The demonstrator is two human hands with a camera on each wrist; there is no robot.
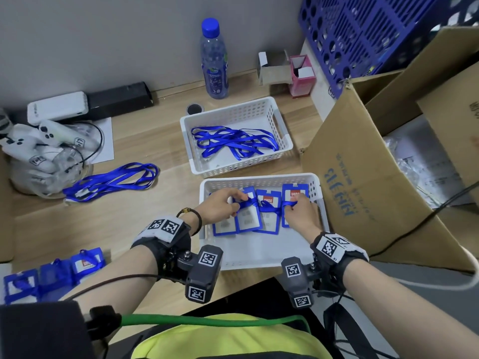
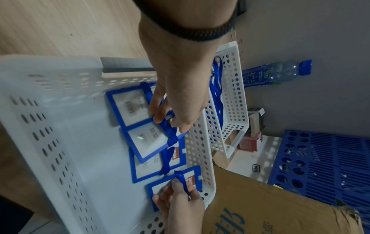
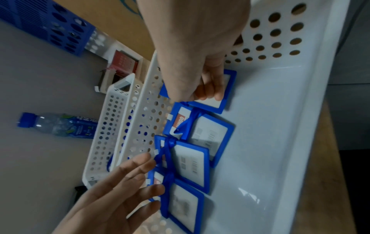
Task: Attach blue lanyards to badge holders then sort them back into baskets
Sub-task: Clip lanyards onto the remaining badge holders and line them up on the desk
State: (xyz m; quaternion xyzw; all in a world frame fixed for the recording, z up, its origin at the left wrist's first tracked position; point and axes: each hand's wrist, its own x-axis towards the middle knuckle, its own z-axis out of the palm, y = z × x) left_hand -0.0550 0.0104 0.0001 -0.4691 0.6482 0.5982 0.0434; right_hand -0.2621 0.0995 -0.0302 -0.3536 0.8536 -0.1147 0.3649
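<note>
A white near basket [image 1: 259, 263] holds several blue badge holders [image 1: 268, 216] in a row, each with a blue lanyard [image 1: 269, 208] wrapped round it. My left hand [image 1: 223, 203] reaches over the left holders and pinches the lanyard on one of them [image 2: 170, 126]. My right hand [image 1: 298, 211] pinches the lanyard [image 2: 181, 180] of the rightmost holder [image 3: 226, 95], other fingers curled onto its face. The holders under my palms are partly hidden.
A second white basket [image 1: 186, 120] behind holds loose blue lanyards [image 1: 233, 141]. More lanyards [image 1: 111, 180] lie on the table at left, more holders [image 1: 51, 275] at the near left edge. A water bottle [image 1: 214, 60], cardboard box [image 1: 363, 177] and blue crate [image 1: 363, 29] stand behind and right.
</note>
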